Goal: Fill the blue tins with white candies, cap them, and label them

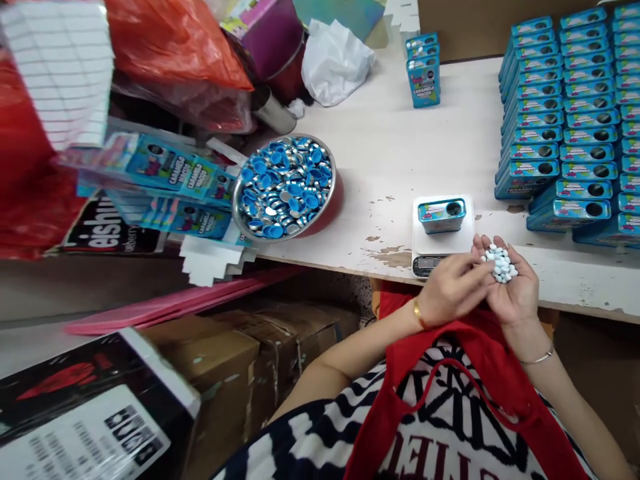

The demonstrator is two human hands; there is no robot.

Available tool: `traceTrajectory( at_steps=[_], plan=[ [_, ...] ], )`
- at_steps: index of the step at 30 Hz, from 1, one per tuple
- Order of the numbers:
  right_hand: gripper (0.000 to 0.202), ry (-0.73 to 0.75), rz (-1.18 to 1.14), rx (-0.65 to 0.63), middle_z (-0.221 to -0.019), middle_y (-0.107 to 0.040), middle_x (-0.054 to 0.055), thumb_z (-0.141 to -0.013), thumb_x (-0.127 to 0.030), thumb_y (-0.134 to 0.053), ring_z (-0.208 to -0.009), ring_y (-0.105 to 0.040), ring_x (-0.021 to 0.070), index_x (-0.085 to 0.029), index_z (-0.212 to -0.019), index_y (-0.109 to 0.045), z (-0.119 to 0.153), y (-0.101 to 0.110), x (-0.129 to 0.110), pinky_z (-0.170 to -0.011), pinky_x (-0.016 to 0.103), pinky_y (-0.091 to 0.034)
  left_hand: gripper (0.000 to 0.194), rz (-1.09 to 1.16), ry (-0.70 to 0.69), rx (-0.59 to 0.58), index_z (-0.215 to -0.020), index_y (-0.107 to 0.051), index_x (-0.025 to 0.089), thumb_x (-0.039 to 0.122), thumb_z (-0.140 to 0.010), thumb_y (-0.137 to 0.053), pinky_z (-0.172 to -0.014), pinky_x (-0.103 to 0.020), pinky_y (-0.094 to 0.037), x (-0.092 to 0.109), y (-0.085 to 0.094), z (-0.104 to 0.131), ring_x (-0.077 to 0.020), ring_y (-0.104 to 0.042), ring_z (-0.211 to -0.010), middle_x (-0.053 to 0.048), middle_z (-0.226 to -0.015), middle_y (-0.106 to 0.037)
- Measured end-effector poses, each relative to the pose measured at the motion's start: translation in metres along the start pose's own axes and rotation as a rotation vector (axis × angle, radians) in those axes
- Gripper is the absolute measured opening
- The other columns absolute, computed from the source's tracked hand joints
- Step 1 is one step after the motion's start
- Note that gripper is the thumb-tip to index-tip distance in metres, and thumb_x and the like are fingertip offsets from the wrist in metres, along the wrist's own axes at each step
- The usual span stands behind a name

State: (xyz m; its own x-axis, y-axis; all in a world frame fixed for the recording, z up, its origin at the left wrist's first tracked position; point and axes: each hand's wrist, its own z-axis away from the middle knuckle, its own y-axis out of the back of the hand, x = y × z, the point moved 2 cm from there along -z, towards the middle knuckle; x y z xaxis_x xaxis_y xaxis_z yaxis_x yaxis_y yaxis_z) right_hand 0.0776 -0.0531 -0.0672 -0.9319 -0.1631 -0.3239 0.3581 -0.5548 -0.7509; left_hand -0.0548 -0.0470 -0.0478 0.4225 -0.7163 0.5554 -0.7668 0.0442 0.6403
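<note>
My right hand [517, 293] is cupped palm up, holding a small heap of pale blue-white candies [500, 265]. My left hand [454, 288] reaches over from the left, its fingertips drawn together at the edge of the heap. Whether a candy is between them is hidden. Just beyond my hands, a blue candy tin [441, 215] stands upright on a small white kitchen scale [419, 245], its round top hole showing dark. The scale's display is partly beside my left hand and cannot be read.
Rows of blue tins [537, 143] stand at the right. A few tins [425, 83] with candies at their tops stand farther back. A bowl [335, 200] of blue-and-silver caps sits left of the scale. Crumpled white paper [335, 63] lies behind it; cardboard boxes [215, 360] are below the table.
</note>
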Motion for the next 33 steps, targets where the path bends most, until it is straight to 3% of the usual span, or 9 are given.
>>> traceTrajectory(
  at_steps=[3, 6, 10, 13, 25, 29, 33],
  plan=[
    [0.019, 0.031, 0.04, 0.062, -0.102, -0.073, 0.011, -0.087, -0.021, -0.05, -0.104, -0.069, 0.0201, -0.015, -0.095, -0.066, 0.001, 0.005, -0.002, -0.1, 0.043, -0.051, 0.026, -0.023, 0.031, -0.199, -0.111, -0.059, 0.015, 0.028, -0.097, -0.043, -0.085, -0.032, -0.054, 0.016, -0.021, -0.011, -0.0172, -0.06, -0.097, -0.01, -0.107, -0.06],
    [0.019, 0.103, 0.074, 0.147, -0.096, -0.074, 0.011, -0.086, -0.019, -0.048, -0.101, -0.07, 0.0206, -0.014, -0.088, -0.066, 0.002, 0.011, -0.006, -0.101, 0.043, -0.051, 0.028, -0.118, 0.051, -0.314, -0.103, -0.063, 0.016, 0.025, -0.098, -0.037, -0.075, -0.03, -0.056, 0.018, -0.035, -0.022, -0.0173, -0.061, -0.088, -0.009, -0.101, -0.06],
    [0.017, 0.129, 0.083, 0.174, -0.096, -0.074, 0.01, -0.084, -0.019, -0.049, -0.103, -0.069, 0.0212, -0.016, -0.086, -0.066, 0.004, 0.014, -0.008, -0.102, 0.046, -0.049, 0.027, -0.19, 0.047, -0.389, -0.102, -0.063, 0.017, 0.023, -0.096, -0.037, -0.057, -0.032, -0.054, 0.016, -0.046, -0.031, -0.0185, -0.061, -0.077, -0.01, -0.099, -0.06],
    [0.016, 0.13, 0.078, 0.154, -0.1, -0.073, 0.008, -0.082, -0.02, -0.051, -0.104, -0.068, 0.022, -0.017, -0.088, -0.065, 0.004, 0.015, -0.007, -0.102, 0.05, -0.048, 0.027, -0.196, 0.025, -0.407, -0.108, -0.062, 0.015, 0.021, -0.095, -0.04, -0.056, -0.033, -0.054, 0.015, -0.051, -0.034, -0.0204, -0.062, -0.08, -0.013, -0.103, -0.06],
    [0.017, 0.119, 0.026, 0.165, -0.097, -0.073, 0.011, -0.082, -0.018, -0.051, -0.101, -0.069, 0.0207, -0.014, -0.087, -0.067, -0.003, 0.009, -0.006, -0.1, 0.038, -0.051, 0.023, -0.186, 0.024, -0.432, -0.105, -0.058, 0.013, 0.02, -0.094, -0.039, -0.08, -0.032, -0.056, 0.005, -0.04, -0.036, -0.0183, -0.062, -0.091, -0.009, -0.099, -0.059],
    [0.015, 0.116, 0.009, 0.14, -0.097, -0.072, 0.01, -0.081, -0.02, -0.053, -0.101, -0.069, 0.0196, -0.014, -0.086, -0.066, -0.009, 0.006, -0.002, -0.1, 0.037, -0.051, 0.019, -0.119, 0.045, -0.495, -0.104, -0.058, 0.015, 0.022, -0.092, -0.044, -0.078, -0.031, -0.057, 0.001, -0.03, -0.04, -0.0186, -0.061, -0.093, -0.01, -0.106, -0.058],
    [0.018, 0.098, 0.01, 0.119, -0.096, -0.073, 0.008, -0.083, -0.02, -0.05, -0.1, -0.069, 0.0183, -0.015, -0.088, -0.067, -0.014, 0.0, 0.003, -0.099, 0.036, -0.052, 0.021, -0.11, 0.09, -0.476, -0.106, -0.058, 0.016, 0.019, -0.092, -0.043, -0.071, -0.03, -0.056, -0.006, -0.025, -0.043, -0.0181, -0.061, -0.09, -0.011, -0.106, -0.058]
  ],
)
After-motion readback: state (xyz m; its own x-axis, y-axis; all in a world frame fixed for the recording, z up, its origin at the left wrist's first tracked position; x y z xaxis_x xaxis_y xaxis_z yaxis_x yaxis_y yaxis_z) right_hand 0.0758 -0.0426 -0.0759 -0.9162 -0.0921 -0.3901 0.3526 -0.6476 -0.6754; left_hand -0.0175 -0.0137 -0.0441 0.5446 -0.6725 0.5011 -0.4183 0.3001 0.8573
